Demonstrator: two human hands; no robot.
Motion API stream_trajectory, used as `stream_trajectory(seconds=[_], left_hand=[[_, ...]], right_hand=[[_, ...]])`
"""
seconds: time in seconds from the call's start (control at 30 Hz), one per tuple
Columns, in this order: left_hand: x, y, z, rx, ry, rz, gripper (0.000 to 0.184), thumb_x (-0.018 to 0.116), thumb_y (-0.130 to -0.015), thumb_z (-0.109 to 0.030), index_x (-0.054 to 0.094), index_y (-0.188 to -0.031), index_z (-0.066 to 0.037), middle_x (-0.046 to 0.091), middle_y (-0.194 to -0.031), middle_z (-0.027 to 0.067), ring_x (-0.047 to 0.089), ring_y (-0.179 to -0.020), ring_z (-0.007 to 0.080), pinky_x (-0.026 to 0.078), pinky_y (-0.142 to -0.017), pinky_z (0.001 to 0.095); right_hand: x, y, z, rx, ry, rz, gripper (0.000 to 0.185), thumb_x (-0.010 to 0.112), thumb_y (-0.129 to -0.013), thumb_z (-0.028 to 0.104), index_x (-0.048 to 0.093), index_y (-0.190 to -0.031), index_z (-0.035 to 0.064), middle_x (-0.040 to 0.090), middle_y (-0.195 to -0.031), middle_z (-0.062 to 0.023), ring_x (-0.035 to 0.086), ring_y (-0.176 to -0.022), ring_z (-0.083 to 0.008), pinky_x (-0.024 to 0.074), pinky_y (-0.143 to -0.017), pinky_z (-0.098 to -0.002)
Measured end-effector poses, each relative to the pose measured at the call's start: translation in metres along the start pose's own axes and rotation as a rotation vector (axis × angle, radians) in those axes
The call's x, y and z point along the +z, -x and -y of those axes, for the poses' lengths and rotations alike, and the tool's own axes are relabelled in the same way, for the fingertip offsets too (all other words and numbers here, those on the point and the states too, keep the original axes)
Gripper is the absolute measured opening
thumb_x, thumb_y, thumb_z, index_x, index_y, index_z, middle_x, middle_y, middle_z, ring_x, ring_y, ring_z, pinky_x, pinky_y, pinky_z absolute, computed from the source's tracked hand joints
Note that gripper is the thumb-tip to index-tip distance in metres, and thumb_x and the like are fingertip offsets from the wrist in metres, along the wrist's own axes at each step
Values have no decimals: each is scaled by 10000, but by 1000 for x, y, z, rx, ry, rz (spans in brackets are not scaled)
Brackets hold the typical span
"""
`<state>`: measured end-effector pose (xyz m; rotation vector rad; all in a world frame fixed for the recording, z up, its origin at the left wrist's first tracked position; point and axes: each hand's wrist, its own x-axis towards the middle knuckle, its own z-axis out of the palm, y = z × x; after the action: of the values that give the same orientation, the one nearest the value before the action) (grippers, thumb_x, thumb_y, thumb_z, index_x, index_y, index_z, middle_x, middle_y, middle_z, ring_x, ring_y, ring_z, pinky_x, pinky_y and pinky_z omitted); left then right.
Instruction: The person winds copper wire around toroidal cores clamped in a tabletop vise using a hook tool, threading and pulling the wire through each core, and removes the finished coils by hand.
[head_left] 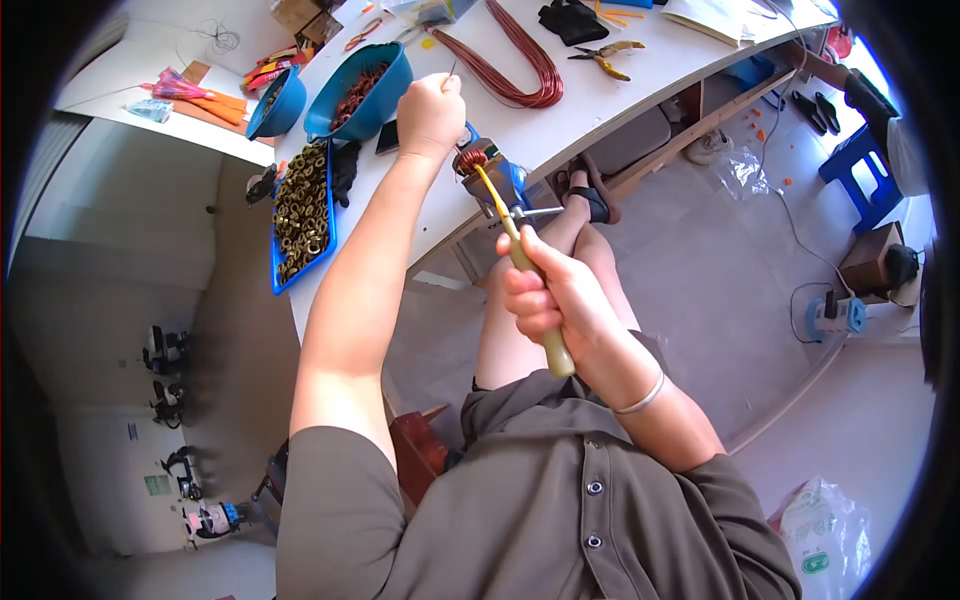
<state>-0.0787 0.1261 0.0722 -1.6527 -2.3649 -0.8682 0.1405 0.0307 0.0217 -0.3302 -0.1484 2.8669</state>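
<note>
My right hand is wrapped round the pale handle of a hook tool. The tool's thin yellow shaft reaches up to a small coil wound with red wire, held at a blue vise on the table's edge. Above and left of the coil, my left hand is closed in a fist, with a thin wire end showing above its fingers. A blue tray of dark rings lies left of my left forearm. Behind it stands a teal bowl of red-wound pieces.
A bundle of red wire, pliers and a black glove lie on the white table. A smaller teal bowl is at the left. My legs are below the table edge; a blue stool stands right.
</note>
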Motion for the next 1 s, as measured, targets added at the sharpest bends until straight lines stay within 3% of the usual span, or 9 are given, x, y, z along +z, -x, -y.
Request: stream_trajectory(seconds=[0.07,0.13,0.37,0.4,0.43,0.5,0.63,0.7,1.0], left_hand=[[-18,18,-9,-27,303,139,260,488,-893,-230,593,-810,-7,646,-716,138,611,-663,303,471,-644,383],[-28,48,-9,329,255,-316,96,541,-875,-88,572,-948,-34,634,-788,84,565,-738,256,462,-684,330],[-45,77,-7,147,215,61,154,586,-856,-120,583,-975,-22,631,-903,156,603,-840,321,482,-763,381],[-42,75,0,137,267,127,203,618,-843,-84,599,-1038,-34,642,-873,105,607,-780,130,487,-736,270],[-48,75,-4,215,185,218,170,604,-820,-111,581,-969,-33,621,-892,196,603,-829,339,482,-762,384],[-46,77,-4,302,114,274,191,603,-786,-70,580,-967,-13,629,-887,170,588,-842,341,475,-778,391],[-48,77,-13,307,98,282,237,584,-762,-34,605,-998,-17,627,-882,186,589,-846,341,479,-784,385],[-45,77,-8,334,63,241,235,568,-761,-21,612,-991,-15,628,-873,190,591,-850,343,483,-781,384],[-29,93,7,264,349,-8,177,645,-726,6,641,-903,-2,645,-868,158,606,-809,308,493,-741,349]], right_hand=[[-3,34,-21,-34,188,-84,265,396,-962,382,477,-961,129,287,-577,70,215,-435,-15,173,-354,-165],[-30,98,-41,246,67,-168,303,390,-947,427,474,-932,136,241,-528,72,175,-377,-38,152,-318,-202],[-92,107,-25,-5,44,-276,247,366,-970,369,459,-982,141,274,-565,64,167,-403,-22,138,-321,-176],[-89,88,-27,89,77,-333,240,367,-971,365,455,-966,142,272,-565,62,180,-410,-29,149,-332,-179],[-112,66,-36,186,-13,-288,235,372,-969,363,450,-941,143,268,-560,61,189,-413,-39,155,-339,-185],[-129,27,-43,327,-67,-377,218,381,-962,349,444,-920,144,270,-555,61,219,-424,-50,164,-344,-194],[-12,22,18,-168,303,-110,281,480,-927,371,515,-848,104,381,-593,46,295,-448,-36,202,-376,-192],[53,55,29,-892,1126,-19,255,424,-960,275,504,-964,32,443,-601,17,301,-414,-16,205,-365,-187],[-53,24,-25,-692,716,-419,142,572,-897,145,459,-828,92,423,-516,43,338,-347,-34,233,-330,-184]])
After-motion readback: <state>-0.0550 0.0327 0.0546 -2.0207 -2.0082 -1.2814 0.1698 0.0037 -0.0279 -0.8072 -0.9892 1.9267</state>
